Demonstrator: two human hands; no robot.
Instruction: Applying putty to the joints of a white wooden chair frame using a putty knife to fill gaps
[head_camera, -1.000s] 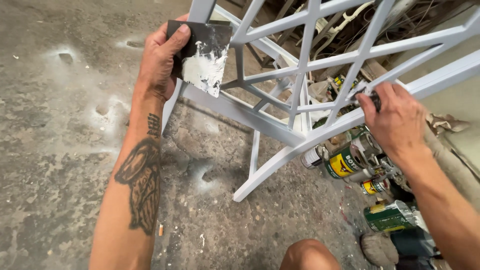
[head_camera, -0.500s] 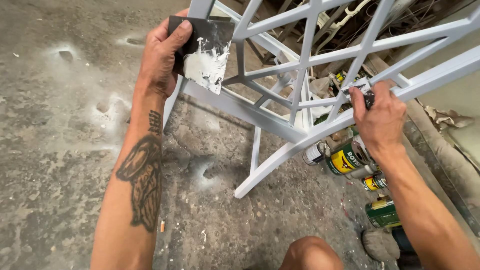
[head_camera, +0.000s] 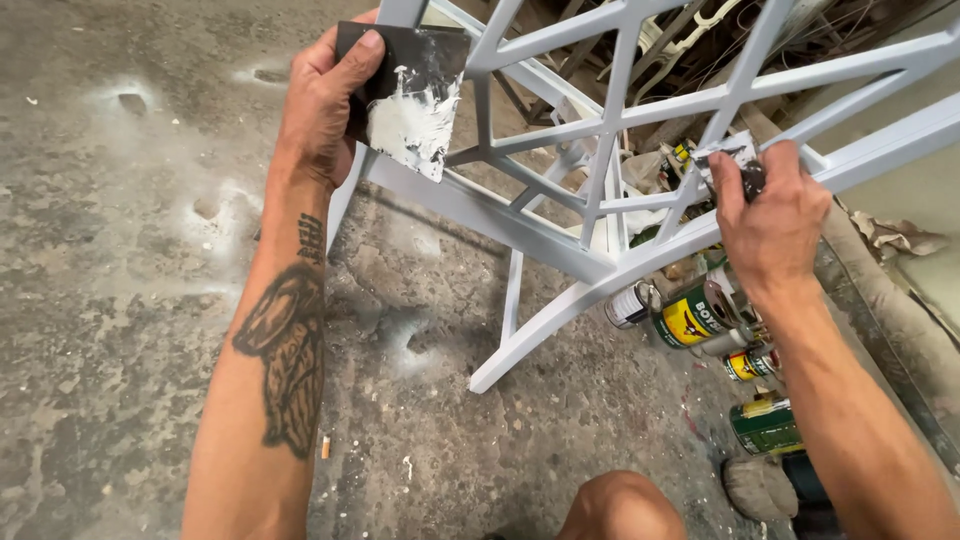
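My guess at the main risk: the white lattice frame (head_camera: 600, 255) tipped over the concrete floor (head_camera: 120, 300) could shift under pressure, smearing filler (paint cans (head_camera: 700, 315) sit just below). My left hand (head_camera: 325, 115) grips a dark board (head_camera: 410, 85) loaded with white putty; my right hand (head_camera: 770, 215) pinches a small scraper (head_camera: 735, 165) against a frame bar.
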